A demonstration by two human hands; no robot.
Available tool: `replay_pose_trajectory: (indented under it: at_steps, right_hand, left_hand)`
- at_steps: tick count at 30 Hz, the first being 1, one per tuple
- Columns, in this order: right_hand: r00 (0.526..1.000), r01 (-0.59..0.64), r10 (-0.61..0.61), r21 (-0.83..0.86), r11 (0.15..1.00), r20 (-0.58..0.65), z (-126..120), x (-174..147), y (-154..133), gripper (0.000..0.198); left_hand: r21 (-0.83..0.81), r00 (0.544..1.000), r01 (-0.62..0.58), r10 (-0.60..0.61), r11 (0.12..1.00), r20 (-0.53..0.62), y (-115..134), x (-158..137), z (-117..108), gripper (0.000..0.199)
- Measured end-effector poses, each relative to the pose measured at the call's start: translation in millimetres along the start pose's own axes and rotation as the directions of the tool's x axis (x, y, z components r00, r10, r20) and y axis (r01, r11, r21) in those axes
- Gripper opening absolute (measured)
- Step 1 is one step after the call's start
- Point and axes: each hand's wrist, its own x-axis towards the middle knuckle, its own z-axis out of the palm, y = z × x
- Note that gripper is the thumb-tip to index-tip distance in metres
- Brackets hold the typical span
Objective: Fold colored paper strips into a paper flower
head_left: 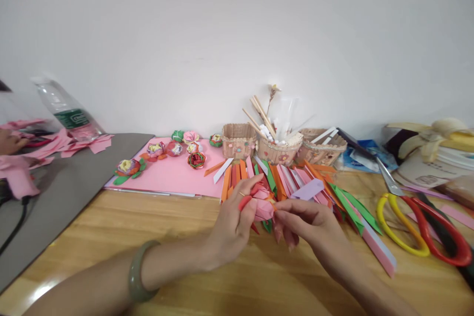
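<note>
A pink folded paper flower (263,210) with red and orange bits is held above the wooden table. My left hand (230,224) is closed around its left side, thumb in front and fingers behind. At the flower's right edge, my right hand (313,222) pinches a small orange tip between thumb and forefinger; its other fingers hang below. Just behind both hands lie many folded paper strips in orange, pink, purple (308,189) and green (348,205). The flower's underside is hidden by my fingers.
Finished paper flowers (196,160) sit on a pink sheet (166,177) to the left. Woven baskets (239,142) with sticks stand against the wall. Scissors (392,182) with red and yellow handles lie right. A plastic bottle (72,111) and another person's hand (11,142) are far left.
</note>
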Motion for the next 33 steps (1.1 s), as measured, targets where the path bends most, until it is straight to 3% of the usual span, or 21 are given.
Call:
replay_pose_trajectory:
  at_steps: [12, 25, 33]
  right_hand:
    - [0.994, 0.074, -0.087, -0.197, 0.978, -0.061, 3.2, 0.1, -1.3, 0.019]
    - [0.995, 0.061, -0.077, -0.221, 0.973, -0.068, 1.6, -0.5, -1.9, 0.028]
    - [0.999, 0.025, -0.03, -0.14, 0.99, -0.033, -1.7, 1.2, -1.2, 0.028]
  left_hand:
    - [-0.001, 1.0, -0.007, 0.007, 1.0, 0.014, 1.2, -0.4, 0.6, 0.04]
    - [0.046, 1.0, -0.024, 0.024, 0.999, 0.011, 0.3, -1.0, -0.5, 0.042]
    - [0.113, 0.998, -0.055, 0.052, 0.992, 0.024, -1.6, -2.9, -1.8, 0.044]
